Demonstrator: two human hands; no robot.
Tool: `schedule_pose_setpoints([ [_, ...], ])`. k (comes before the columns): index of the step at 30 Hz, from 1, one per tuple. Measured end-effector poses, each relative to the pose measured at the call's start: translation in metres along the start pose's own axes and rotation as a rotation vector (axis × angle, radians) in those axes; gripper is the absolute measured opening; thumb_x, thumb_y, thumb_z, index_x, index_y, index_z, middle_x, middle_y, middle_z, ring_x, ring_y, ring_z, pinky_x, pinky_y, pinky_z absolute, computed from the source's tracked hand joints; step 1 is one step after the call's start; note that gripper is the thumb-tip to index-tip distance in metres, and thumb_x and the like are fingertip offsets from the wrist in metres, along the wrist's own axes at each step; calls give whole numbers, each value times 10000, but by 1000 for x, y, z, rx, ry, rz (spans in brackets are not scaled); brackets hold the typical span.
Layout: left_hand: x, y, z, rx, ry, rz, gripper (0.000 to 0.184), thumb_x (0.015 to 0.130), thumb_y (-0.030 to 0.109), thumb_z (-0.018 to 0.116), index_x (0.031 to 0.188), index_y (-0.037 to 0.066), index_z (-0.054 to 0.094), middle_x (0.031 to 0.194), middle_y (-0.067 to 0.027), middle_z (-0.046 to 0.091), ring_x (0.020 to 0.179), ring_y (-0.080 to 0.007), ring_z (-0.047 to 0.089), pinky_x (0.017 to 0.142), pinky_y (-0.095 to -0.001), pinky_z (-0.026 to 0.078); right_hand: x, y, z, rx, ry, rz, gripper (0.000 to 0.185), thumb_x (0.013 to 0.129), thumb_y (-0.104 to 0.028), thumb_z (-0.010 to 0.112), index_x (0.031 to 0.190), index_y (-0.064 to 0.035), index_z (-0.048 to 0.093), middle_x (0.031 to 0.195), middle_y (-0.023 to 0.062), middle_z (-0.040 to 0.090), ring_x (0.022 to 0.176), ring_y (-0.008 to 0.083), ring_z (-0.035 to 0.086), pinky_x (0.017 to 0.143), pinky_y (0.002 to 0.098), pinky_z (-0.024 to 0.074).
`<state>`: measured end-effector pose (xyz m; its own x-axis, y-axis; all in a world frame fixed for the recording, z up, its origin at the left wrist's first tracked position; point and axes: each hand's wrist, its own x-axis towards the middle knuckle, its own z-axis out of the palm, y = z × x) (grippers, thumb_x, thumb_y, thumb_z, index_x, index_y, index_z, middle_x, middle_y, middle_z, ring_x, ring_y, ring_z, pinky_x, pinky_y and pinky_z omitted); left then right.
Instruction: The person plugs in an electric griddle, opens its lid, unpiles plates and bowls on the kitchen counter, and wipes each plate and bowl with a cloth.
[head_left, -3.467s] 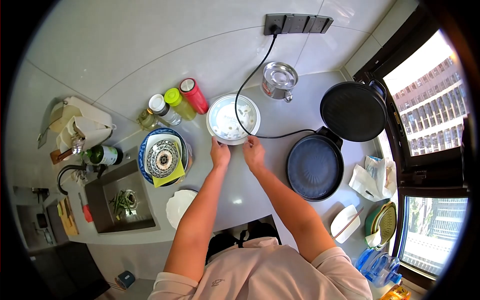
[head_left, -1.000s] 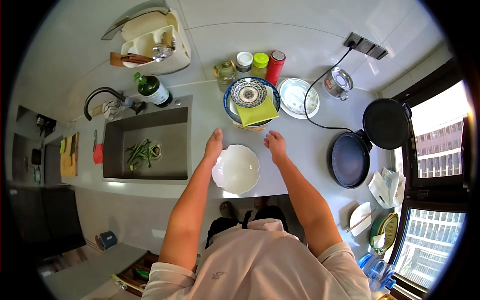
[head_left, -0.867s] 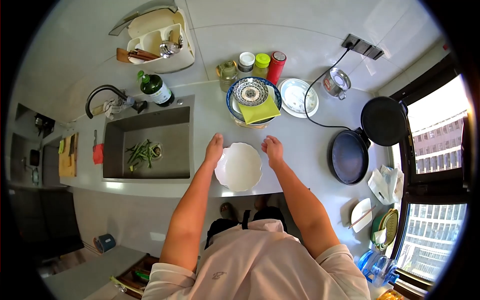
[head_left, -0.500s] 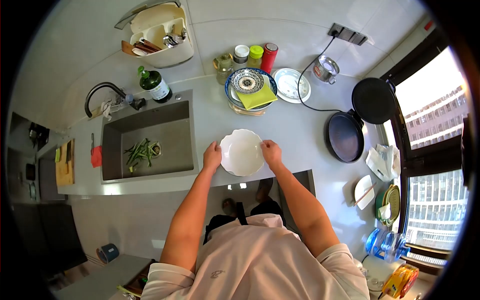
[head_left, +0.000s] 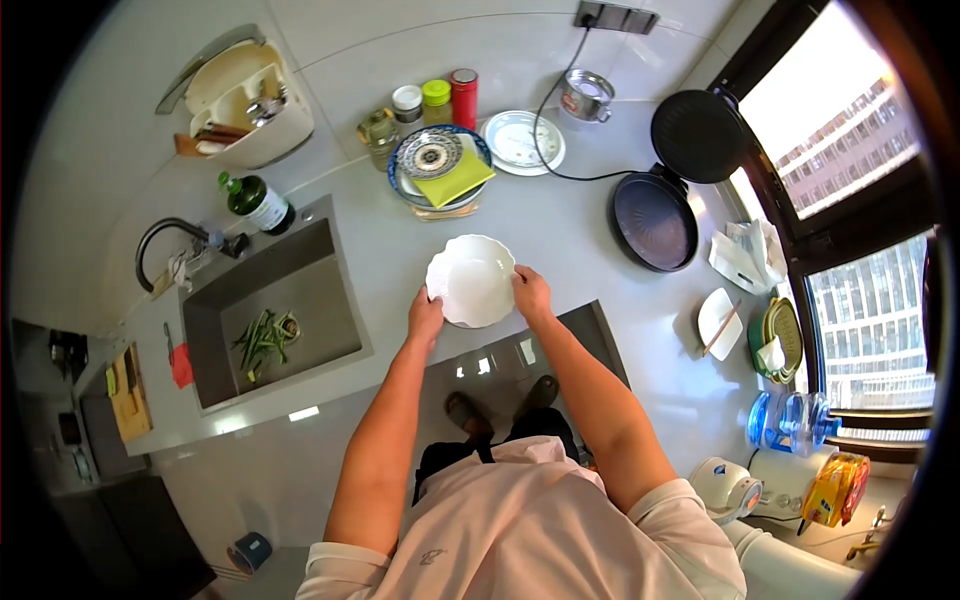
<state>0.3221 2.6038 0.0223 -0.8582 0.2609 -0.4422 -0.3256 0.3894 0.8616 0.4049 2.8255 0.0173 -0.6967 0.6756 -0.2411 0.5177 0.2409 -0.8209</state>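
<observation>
Between my two hands is a white bowl with a scalloped rim, its inside facing up; nothing shows in it. My left hand is closed on its left edge, and my right hand grips the right edge. The bowl is over the front part of the grey counter; whether it touches the surface I cannot tell. Beyond it stands a stack of patterned plates with a yellow-green cloth or sheet on top.
Left is a sink with green vegetables in it and a faucet. An open electric pan stands right, its cord running to the wall. A white dish with chopsticks and a water jug are further right.
My view has turned, and the counter and its objects appear rotated and shifted left. Both hands still hold the bowl, which appears slightly higher in view.
</observation>
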Motion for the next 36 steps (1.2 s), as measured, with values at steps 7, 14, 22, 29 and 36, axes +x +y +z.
schedule_pose_setpoints([
  [7, 17, 20, 61, -2, -48, 79, 424, 997, 125, 525, 1404, 8, 515, 1333, -190, 636, 1220, -323, 610, 1021, -405, 463, 20, 14, -56, -24, 0, 24, 462, 945, -244, 607, 1375, -76, 600, 1133, 211, 716, 1073, 377, 678, 964, 436, 516],
  [14, 37, 32, 119, 337, 221, 256, 511, 978, 89, 547, 1460, -46, 446, 1474, -245, 518, 1379, -373, 492, 1155, -405, 367, 30, 41, -112, 64, 44, -5, 503, 932, -237, 642, 1395, -54, 575, 1226, 245, 680, 1124, 383, 667, 990, 438, 515],
  [22, -31, 137, 273, 370, -156, 603, 554, 999, 110, 526, 1513, -46, 391, 1581, -242, 401, 1477, -377, 372, 1219, -409, 293, 19, 74, -226, 249, 275, -15, 465, 962, -176, 653, 1399, -38, 580, 1239, 204, 703, 1160, 303, 679, 1002, 377, 525],
  [29, -101, 164, 454, 313, -545, 845, 524, 971, 121, 515, 1464, -48, 468, 1530, -253, 465, 1435, -373, 435, 1199, -402, 330, -18, 145, -376, 334, 704, 39, 415, 923, -169, 689, 1323, -63, 652, 1171, 197, 730, 1061, 289, 720, 961, 362, 550],
  [36, -203, 174, 598, 323, -881, 677, 540, 1001, 162, 548, 1508, 3, 450, 1523, -194, 512, 1406, -303, 493, 1143, -359, 382, -87, 249, -514, 294, 1109, 200, 341, 916, -136, 616, 1232, -37, 700, 1142, 171, 745, 1039, 285, 729, 940, 370, 554],
])
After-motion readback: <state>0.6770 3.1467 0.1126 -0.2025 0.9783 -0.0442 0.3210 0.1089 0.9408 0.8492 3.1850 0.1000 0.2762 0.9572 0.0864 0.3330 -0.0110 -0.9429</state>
